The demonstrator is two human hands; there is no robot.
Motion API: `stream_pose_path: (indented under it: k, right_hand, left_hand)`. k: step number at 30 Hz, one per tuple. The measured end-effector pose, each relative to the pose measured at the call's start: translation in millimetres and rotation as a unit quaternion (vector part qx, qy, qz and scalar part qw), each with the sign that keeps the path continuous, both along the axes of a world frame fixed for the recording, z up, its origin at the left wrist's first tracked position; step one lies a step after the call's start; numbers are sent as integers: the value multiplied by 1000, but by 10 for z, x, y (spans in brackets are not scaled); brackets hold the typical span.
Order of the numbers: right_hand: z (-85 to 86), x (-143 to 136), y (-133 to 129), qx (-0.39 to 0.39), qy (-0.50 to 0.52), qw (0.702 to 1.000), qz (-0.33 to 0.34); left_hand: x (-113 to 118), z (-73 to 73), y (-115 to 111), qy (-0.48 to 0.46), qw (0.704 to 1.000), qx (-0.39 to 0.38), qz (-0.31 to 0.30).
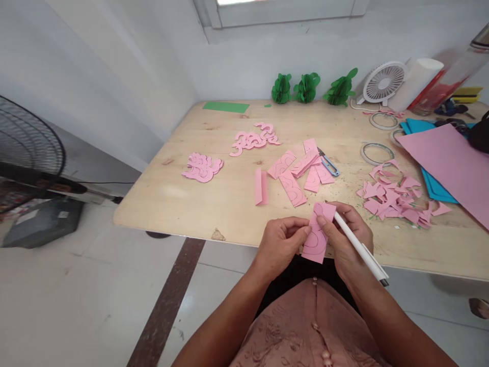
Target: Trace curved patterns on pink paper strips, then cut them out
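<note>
Between my hands, just over the table's front edge, is a pink paper strip (317, 239) with curved lines drawn on it. My left hand (280, 244) pinches its left side. My right hand (349, 239) grips the strip's upper right part and also has a white pen (361, 248) lying across it, pointing down to the right. Beyond my hands lie several pink strips with drawn curves (292, 187) and a folded pink paper (261, 187). A pair of small scissors with light blue handles (330, 166) rests beside them. Cut-out pink curved shapes (202, 167) sit in a pile on the left.
More pink cutouts (255, 138) lie mid-table. Pink scraps (393, 196), tape rolls (377, 153) and pink sheets (451, 163) over blue ones fill the right. Green paper figures (306, 87) and a small white fan (384, 82) stand at the back. A black fan (30, 153) stands left.
</note>
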State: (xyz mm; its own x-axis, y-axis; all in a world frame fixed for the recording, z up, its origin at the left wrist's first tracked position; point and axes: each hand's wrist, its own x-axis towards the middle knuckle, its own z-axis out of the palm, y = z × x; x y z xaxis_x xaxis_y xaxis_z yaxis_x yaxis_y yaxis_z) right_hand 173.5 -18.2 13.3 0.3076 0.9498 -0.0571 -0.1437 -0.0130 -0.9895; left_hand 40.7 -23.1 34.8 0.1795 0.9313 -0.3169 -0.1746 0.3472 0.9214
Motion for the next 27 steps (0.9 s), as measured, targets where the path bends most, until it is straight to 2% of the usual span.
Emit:
stream_pose_path:
  k: [10,27]
  right_hand:
    - [8,0,2,-8,-22,1000,7]
    - [16,-9,-2,0,2,1000,27]
  left_hand:
    - [-9,12,23,14,1000,7,-2]
    - [10,-20,33,18,1000,3,15]
